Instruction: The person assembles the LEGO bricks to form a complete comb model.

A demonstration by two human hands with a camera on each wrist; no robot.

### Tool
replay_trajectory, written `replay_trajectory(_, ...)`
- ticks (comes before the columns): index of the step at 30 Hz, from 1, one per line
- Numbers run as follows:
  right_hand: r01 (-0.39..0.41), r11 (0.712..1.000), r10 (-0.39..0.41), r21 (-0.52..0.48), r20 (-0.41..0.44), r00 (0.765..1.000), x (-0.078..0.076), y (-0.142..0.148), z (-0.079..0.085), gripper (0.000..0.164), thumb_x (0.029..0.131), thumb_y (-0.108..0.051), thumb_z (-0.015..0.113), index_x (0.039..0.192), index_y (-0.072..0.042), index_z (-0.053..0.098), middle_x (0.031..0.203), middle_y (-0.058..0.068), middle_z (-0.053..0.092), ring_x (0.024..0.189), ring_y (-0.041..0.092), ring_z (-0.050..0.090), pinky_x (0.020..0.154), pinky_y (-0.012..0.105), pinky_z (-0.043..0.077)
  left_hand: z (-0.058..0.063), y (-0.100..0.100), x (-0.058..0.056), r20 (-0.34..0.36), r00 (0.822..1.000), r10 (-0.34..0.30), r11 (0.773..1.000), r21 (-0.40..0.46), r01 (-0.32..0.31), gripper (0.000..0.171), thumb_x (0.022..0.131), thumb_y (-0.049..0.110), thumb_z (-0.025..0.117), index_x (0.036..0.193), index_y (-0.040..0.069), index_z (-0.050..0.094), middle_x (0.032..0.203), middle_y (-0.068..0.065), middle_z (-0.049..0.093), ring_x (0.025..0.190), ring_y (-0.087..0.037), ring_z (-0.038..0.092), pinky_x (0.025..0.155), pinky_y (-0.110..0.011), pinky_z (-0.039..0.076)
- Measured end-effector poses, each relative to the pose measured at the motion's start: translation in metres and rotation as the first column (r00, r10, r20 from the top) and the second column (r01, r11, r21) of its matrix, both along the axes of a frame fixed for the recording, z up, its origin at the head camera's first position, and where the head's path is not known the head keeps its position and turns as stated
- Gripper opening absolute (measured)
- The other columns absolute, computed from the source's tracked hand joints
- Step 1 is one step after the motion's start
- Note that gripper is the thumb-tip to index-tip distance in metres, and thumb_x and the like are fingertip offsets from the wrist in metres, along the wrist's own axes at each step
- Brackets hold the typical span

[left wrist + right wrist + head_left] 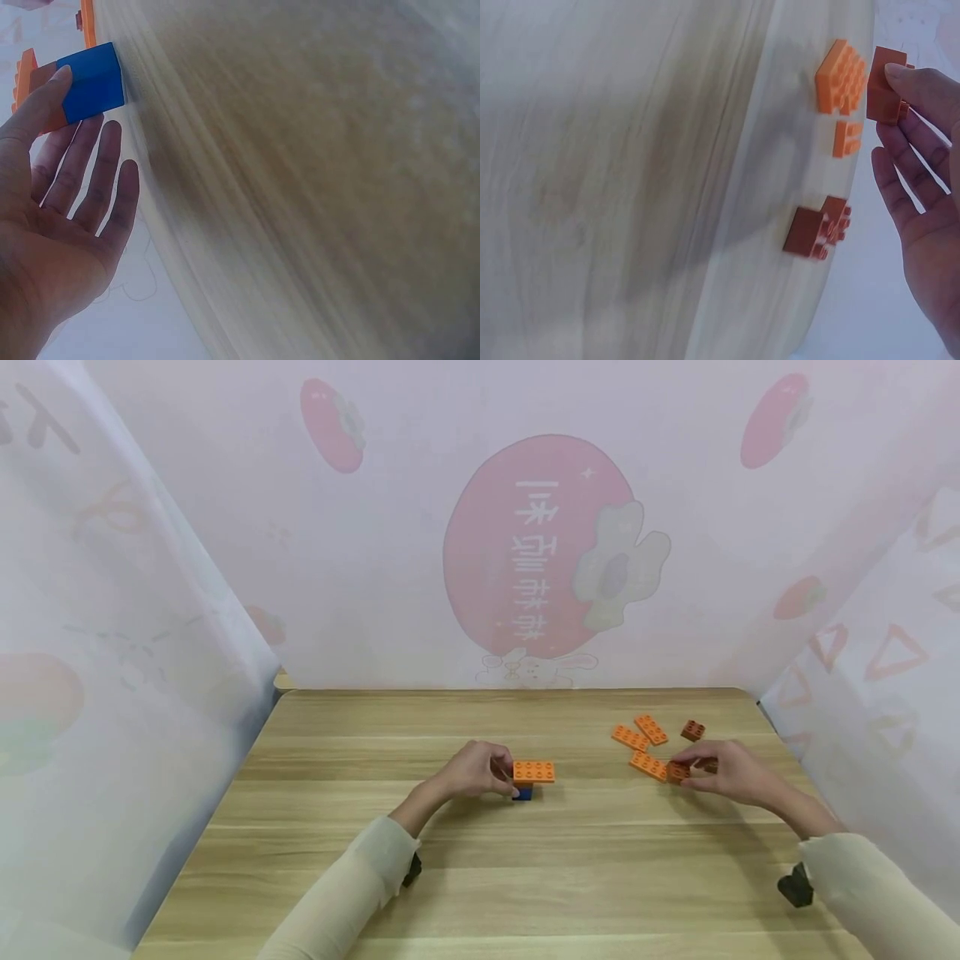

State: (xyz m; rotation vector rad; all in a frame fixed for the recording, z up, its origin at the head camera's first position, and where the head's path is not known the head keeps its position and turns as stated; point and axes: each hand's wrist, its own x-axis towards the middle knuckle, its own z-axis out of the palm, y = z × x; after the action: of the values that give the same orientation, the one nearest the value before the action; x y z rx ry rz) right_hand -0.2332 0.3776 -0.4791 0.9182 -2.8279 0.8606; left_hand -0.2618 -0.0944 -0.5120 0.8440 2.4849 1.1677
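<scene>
My left hand [474, 768] grips a small stack near the middle of the table. The stack has a blue block [94, 81] at the bottom, a brown block [49, 120] above it, and an orange studded plate [534, 771] on top, which juts out to the right. In the left wrist view, the thumb lies across the blue and brown blocks. At the right, my right hand [729, 773] pinches a brown block [886, 86] between thumb and fingers, seemingly lifted off the table. Beside that hand lie two more brown blocks [804, 231], one partly covered by it in the head view.
Orange studded plates lie left of the right hand: one at the left [628, 737], one at the back [651, 729] and one nearer [647, 766]. The wooden table [525, 893] ends at a pale printed curtain [390, 568], with more curtain along both sides.
</scene>
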Motion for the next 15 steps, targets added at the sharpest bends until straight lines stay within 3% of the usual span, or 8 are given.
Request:
replay_trajectory(5, -0.035, 0.999, 0.036, 0.01, -0.015, 0.999, 0.0, -0.012, 0.005, 0.034, 0.085, -0.008, 0.089, 0.118, -0.008, 0.079, 0.11, 0.005, 0.079, 0.084, 0.018, 0.071, 0.064, 0.027, 0.057, 0.0, 0.0, 0.0, 0.004, 1.0, 0.009, 1.0, -0.002, -0.009, 0.024, 0.082, 0.018, 0.094, 0.094, 0.015, 0.073, 0.095, 0.008, 0.079, 0.083, -0.005, 0.073, 0.08, -0.025, 0.061)
replay_trajectory(11, -0.051, 0.998, 0.052, 0.03, -0.023, 0.998, -0.001, -0.028, 0.011, 0.038, 0.087, -0.014, 0.089, 0.122, -0.008, 0.079, 0.115, 0.004, 0.079, 0.097, 0.019, 0.074, 0.08, 0.047, 0.063, 0.0, 0.0, 0.001, 0.005, 1.0, 0.006, 1.0, 0.005, -0.006, 0.024, 0.082, 0.017, 0.093, 0.094, 0.015, 0.073, 0.095, 0.008, 0.079, 0.083, -0.006, 0.073, 0.08, -0.026, 0.061)
replay_trajectory(15, -0.08, 0.996, 0.081, 0.026, -0.062, 0.995, -0.003, -0.038, 0.014, 0.038, 0.085, -0.014, 0.09, 0.121, -0.008, 0.079, 0.115, 0.005, 0.079, 0.098, 0.02, 0.075, 0.08, 0.045, 0.063, 0.001, 0.0, 0.001, 0.0, 1.0, 0.005, 1.0, 0.008, -0.005, 0.023, 0.082, 0.016, 0.093, 0.093, 0.014, 0.073, 0.095, 0.007, 0.079, 0.083, -0.006, 0.073, 0.08, -0.026, 0.061)
